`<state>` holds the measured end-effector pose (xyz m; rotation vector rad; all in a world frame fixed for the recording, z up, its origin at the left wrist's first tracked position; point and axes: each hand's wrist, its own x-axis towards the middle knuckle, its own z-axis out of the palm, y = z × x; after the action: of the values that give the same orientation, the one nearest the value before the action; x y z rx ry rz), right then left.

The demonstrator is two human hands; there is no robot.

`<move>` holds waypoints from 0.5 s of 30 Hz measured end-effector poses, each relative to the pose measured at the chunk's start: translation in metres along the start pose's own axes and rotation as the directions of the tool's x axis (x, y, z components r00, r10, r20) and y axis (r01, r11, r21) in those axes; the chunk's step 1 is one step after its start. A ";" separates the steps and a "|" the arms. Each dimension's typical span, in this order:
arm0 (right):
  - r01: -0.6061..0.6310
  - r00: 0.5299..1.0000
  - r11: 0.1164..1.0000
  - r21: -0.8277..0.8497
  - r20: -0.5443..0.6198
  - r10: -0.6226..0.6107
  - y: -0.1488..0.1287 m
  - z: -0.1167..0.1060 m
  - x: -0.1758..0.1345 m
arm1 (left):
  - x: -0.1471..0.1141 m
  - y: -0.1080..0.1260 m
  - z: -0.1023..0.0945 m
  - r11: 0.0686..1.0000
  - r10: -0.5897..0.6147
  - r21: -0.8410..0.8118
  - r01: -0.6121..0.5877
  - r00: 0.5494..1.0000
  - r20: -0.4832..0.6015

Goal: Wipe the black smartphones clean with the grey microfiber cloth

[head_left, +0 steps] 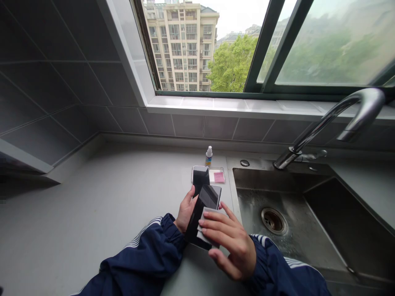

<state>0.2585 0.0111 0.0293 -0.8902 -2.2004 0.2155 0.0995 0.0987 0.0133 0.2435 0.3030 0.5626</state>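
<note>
A black smartphone (210, 195) is tilted up in my left hand (185, 211), which grips it from the left side and behind; part of that hand is hidden by the phone. My right hand (230, 238) presses a folded light grey cloth (203, 238) with a zigzag edge flat against the lower half of the screen. Just beyond the phone lies another dark, glossy rectangular thing (200, 174) with a pale rim, overlapping a clear phone case or shallow tray (224, 176). A pink square of paper (219, 177) lies there too.
A small white-capped bottle (209, 157) stands behind the case on the pale countertop (92, 205). To the right are a steel sink (247, 213) with a drain (274, 220) and a curved chrome faucet (324, 119). A window (259, 96) runs along the back wall.
</note>
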 end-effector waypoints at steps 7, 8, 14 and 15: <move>0.015 1.000 1.000 0.009 0.002 -0.015 0.002 -0.002 0.001 | 0.001 -0.001 0.001 1.000 -0.028 -0.006 0.027 0.997 -0.074; -0.008 1.000 1.000 -0.025 0.007 0.008 0.008 -0.003 0.001 | 0.002 -0.001 0.001 0.999 -0.034 -0.029 0.032 0.997 -0.065; -0.090 0.995 0.994 -0.067 -0.041 0.088 0.021 -0.004 -0.001 | 0.003 -0.004 -0.001 1.000 -0.022 -0.001 0.022 0.999 -0.044; -0.068 0.996 0.997 -0.038 -0.058 0.066 0.016 -0.002 -0.001 | 0.003 -0.005 -0.001 1.000 -0.002 0.017 0.003 0.999 -0.043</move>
<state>0.2687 0.0222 0.0241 -0.9815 -2.1308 0.1766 0.1038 0.0961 0.0107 0.2480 0.3500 0.5635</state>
